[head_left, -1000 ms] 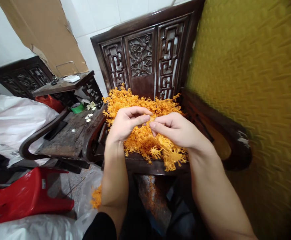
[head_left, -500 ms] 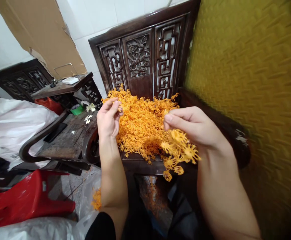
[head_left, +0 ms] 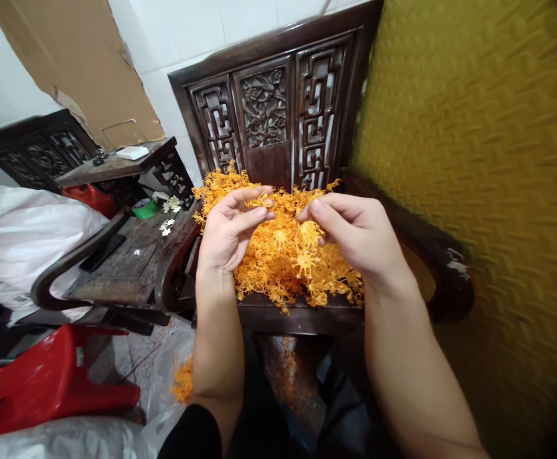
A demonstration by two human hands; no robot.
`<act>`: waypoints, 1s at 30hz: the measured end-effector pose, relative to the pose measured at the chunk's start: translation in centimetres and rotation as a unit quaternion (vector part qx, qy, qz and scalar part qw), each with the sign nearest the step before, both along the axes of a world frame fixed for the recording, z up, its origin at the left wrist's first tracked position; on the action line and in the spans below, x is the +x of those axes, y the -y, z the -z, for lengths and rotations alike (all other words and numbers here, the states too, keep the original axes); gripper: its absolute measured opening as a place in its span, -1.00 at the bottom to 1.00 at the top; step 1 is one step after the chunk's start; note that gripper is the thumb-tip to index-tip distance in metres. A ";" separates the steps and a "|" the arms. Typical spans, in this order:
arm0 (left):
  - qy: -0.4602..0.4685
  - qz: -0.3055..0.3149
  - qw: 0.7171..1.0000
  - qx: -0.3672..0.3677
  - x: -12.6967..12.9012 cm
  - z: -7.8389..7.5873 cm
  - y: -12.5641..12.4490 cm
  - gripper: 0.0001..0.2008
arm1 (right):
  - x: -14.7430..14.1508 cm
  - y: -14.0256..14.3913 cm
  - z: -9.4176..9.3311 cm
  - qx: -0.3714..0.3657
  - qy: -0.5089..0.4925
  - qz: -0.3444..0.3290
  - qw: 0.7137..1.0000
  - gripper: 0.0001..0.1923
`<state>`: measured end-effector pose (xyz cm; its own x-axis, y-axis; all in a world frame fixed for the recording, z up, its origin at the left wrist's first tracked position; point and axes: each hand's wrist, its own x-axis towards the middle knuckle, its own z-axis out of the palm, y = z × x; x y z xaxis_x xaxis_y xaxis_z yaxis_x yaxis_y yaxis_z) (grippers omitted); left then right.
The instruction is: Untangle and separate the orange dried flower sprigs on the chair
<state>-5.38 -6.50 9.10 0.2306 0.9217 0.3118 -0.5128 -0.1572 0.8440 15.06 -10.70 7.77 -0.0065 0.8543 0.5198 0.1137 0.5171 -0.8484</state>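
Note:
A heap of orange, spiky, flower-like pieces [head_left: 269, 268] lies on the seat of a dark carved wooden chair. Above it, my right hand [head_left: 355, 229] pinches a cluster of joined orange pieces [head_left: 306, 255] that dangles below the thumb and index finger. My left hand [head_left: 233, 226] is close on the other side, its thumb and fingers closed around a small orange piece [head_left: 259, 203]. A short gap separates the fingertips of the two hands. Exactly where the right fingertips grip the cluster is partly hidden.
The chair's carved backrest [head_left: 266, 108] stands behind the heap, with a yellow textured surface [head_left: 450, 127] on the right. At left are a second wooden chair [head_left: 120, 268] with green tape [head_left: 145, 208], a red plastic stool [head_left: 63, 376] and white bags [head_left: 30, 242]. Orange pieces lie in a clear bag [head_left: 164, 370].
My hands have come closer together over the heap: the left moved right, the right moved left and slightly up. The dangling cluster has swung left with the right hand.

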 end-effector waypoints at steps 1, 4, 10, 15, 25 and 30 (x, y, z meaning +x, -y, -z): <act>0.001 -0.002 1.000 -0.003 0.1 0.0 0.1 -0.70 | 0.0 0.0 0.0 0.003 0.000 0.001 1.000 -0.66; 0.014 -0.006 1.000 -0.021 0.5 -0.3 0.3 -0.72 | 0.0 0.1 -0.1 0.013 0.006 0.001 1.000 -0.67; 0.037 -0.004 0.998 -0.041 1.0 -0.6 0.5 -0.77 | -0.3 0.2 -0.3 0.055 0.072 0.020 0.996 -0.70; 0.060 0.002 0.997 -0.051 1.0 -0.9 0.7 -0.77 | -0.6 0.2 -0.3 0.058 0.082 0.029 0.994 -0.72; 0.107 0.068 0.989 -0.077 0.0 -0.8 0.2 -0.84 | -1.0 0.3 -0.5 -0.014 0.073 0.057 0.996 -0.65; 0.023 0.034 0.999 -0.028 0.9 -1.2 1.3 -0.67 | -1.1 0.4 -0.6 -0.001 0.078 0.054 0.995 -0.65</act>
